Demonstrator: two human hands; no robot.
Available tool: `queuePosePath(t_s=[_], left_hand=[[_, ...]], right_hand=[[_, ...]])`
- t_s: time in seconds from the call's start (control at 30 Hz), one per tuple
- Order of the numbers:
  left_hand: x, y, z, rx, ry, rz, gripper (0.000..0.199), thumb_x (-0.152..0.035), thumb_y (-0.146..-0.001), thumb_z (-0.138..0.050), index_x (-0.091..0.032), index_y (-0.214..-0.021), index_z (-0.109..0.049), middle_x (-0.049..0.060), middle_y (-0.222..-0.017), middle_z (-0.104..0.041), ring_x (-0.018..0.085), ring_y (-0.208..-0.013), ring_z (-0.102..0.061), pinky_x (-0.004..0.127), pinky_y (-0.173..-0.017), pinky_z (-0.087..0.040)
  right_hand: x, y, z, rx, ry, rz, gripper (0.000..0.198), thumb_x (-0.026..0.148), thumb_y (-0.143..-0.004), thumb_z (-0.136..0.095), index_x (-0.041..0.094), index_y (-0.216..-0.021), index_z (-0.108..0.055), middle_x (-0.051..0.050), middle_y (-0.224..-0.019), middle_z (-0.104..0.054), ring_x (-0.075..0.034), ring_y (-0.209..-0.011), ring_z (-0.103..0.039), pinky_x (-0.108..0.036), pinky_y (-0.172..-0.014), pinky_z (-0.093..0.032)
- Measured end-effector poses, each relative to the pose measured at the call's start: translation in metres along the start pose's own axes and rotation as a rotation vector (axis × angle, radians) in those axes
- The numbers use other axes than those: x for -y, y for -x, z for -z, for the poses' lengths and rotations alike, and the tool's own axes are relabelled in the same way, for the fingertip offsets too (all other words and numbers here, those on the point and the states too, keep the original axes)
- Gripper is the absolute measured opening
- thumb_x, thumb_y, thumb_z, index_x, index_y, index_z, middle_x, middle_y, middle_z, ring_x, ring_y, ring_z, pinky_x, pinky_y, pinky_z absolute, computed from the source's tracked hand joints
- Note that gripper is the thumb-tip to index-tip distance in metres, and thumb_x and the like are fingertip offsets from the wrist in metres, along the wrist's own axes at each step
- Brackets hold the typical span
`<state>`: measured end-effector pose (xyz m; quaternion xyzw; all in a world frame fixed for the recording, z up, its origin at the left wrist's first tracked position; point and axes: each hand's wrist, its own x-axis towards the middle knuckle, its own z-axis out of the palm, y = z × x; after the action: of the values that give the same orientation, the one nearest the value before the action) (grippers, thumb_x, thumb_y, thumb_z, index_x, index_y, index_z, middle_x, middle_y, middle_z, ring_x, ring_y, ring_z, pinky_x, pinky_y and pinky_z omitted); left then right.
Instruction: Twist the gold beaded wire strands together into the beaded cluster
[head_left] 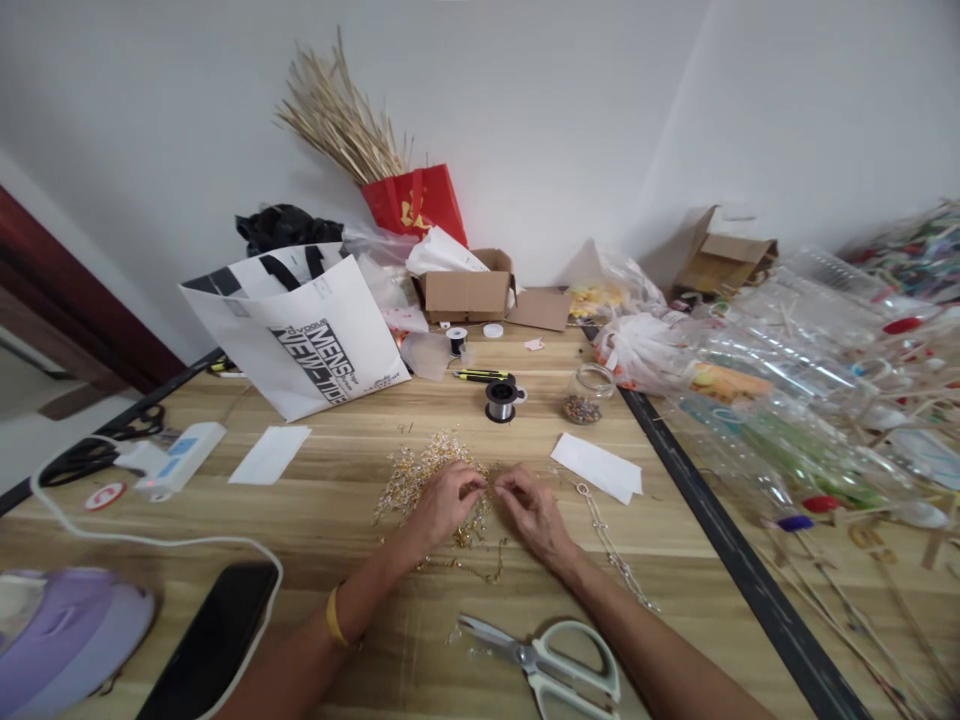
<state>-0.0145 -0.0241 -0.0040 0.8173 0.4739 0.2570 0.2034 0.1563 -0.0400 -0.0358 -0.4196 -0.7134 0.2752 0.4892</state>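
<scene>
So, everything here centers on a loose pile of gold and clear beads [420, 470] on the wooden table [697, 610]. The left hand [450, 497] is over the pile's right edge, thumb and fingers pinched together at the tips. The right hand [529, 512] is just right of the pile, also pinching, with a narrow gap between the two hands. Honestly can't tell what's between the fingertips, it's way too small to make out.

On the near side of the pile there's a gold chain [491, 578] lying loose, and closer still some pale-handled scissors [529, 657], blades pointing left. A silver chain [598, 523] lies well right of the pile, past the right hand.

Beyond the pile and a bit right sits a spool of wire [502, 402], with a glass jar [595, 378] of small beads further right. One slip of paper [270, 455] lies left of the pile, and a white shopping bag [337, 350] stands behind it to the left. Nearer than the pile, far left, is a black phone [210, 640].
</scene>
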Motion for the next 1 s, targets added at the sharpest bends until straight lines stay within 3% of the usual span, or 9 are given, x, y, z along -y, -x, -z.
queuePosePath(t_s=[0.27,1.0], left_hand=[[-0.0023,0.0005,-0.0063,0.071,-0.266,-0.102,0.012,-0.017,-0.081,-0.056,-0.016,-0.076,-0.066,0.004,-0.077,-0.06,0.019,-0.083,-0.051,0.031,-0.076,-0.04],[0.0004,-0.009,-0.0064,0.191,-0.366,-0.076,0.016,-0.016,-0.082,-0.051,-0.016,-0.071,-0.063,0.004,-0.076,-0.06,0.018,-0.079,-0.053,0.029,-0.077,-0.039]], right_hand=[[-0.0057,0.0005,-0.003,-0.041,0.021,-0.052,0.015,0.025,-0.084,-0.049,0.017,-0.077,-0.06,-0.002,-0.068,-0.059,-0.014,-0.06,-0.052,-0.023,-0.056,-0.041],[-0.003,-0.0002,-0.0027,-0.035,0.022,-0.073,0.015,0.024,-0.083,-0.049,0.017,-0.075,-0.06,-0.001,-0.066,-0.058,-0.013,-0.06,-0.052,-0.023,-0.056,-0.04]])
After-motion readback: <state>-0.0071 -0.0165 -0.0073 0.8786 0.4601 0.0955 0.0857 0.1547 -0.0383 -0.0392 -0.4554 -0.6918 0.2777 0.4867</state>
